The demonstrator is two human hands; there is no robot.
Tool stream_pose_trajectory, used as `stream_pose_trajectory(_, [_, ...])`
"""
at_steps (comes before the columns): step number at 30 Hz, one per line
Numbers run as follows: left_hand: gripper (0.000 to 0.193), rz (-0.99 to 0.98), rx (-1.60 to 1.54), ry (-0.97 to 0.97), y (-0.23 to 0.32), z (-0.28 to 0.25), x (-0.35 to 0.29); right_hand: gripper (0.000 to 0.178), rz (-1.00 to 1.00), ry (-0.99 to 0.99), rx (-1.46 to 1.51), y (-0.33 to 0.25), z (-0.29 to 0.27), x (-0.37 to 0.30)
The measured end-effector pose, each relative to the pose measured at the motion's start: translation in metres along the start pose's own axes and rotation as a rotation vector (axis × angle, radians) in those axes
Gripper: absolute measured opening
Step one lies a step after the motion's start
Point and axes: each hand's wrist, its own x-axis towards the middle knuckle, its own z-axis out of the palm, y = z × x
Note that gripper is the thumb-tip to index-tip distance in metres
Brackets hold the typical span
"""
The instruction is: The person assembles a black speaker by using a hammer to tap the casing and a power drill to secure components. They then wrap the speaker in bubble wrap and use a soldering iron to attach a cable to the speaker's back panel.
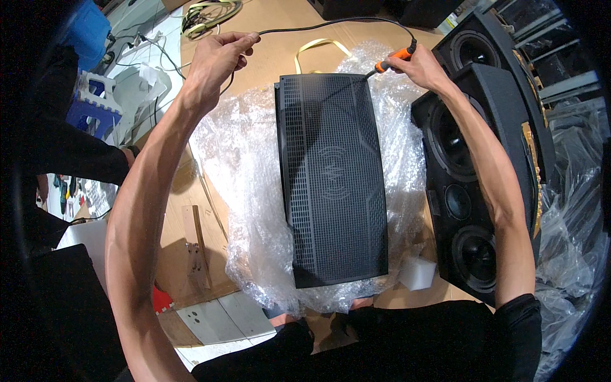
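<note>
A black speaker panel with a mesh grille [347, 191] lies on bubble wrap [251, 210] in front of me. My right hand [420, 67] grips a slim orange-and-black corded hand tool [398, 56], its kind not certain. The tool points down and left, its tip at the grille's far right corner; whether it touches I cannot tell. A black cord [324, 27] arcs from the tool's back end over to my left hand [216, 60]. That hand is raised beyond the panel's far left corner, its fingers pinched on the cord.
Black speaker cabinets [455, 140] with round cones stand close along the right. Cardboard [273, 54] covers the floor, with a coiled yellowish cable [207, 16] at the far left. A white foam block [418, 272] sits near right, a wooden piece [198, 245] at left. Another person's dark-clothed leg [83, 149] is farther left.
</note>
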Motion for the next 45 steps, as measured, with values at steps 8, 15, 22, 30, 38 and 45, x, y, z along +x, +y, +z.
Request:
stream_pose_trajectory(8, [0.024, -0.033, 0.027, -0.003, -0.002, -0.003, 0.0, 0.032, -0.207, -0.112, -0.012, -0.01, -0.015, 0.006])
stream_pose_trajectory(15, [0.024, -0.031, 0.03, 0.013, -0.003, -0.006, -0.003, 0.036, -0.234, -0.239, -0.14, -0.025, -0.017, 0.008])
stream_pose_trajectory(22, [0.024, -0.026, 0.022, -0.005, -0.004, -0.004, -0.001, 0.028, -0.196, -0.091, -0.076, -0.004, -0.01, 0.017])
stream_pose_trajectory(30, [0.025, -0.022, 0.005, -0.013, -0.003, 0.0, 0.003, 0.028, 0.088, 0.034, 0.202, 0.0, -0.001, 0.013])
stream_pose_trajectory(38, [0.026, -0.031, 0.018, -0.026, -0.005, 0.001, 0.003, 0.026, -0.025, 0.018, 0.004, -0.005, -0.001, 0.006])
stream_pose_trajectory(45, [0.026, -0.022, 0.032, -0.011, -0.003, -0.001, 0.0, 0.029, -0.047, 0.102, 0.123, 0.001, -0.001, 0.0])
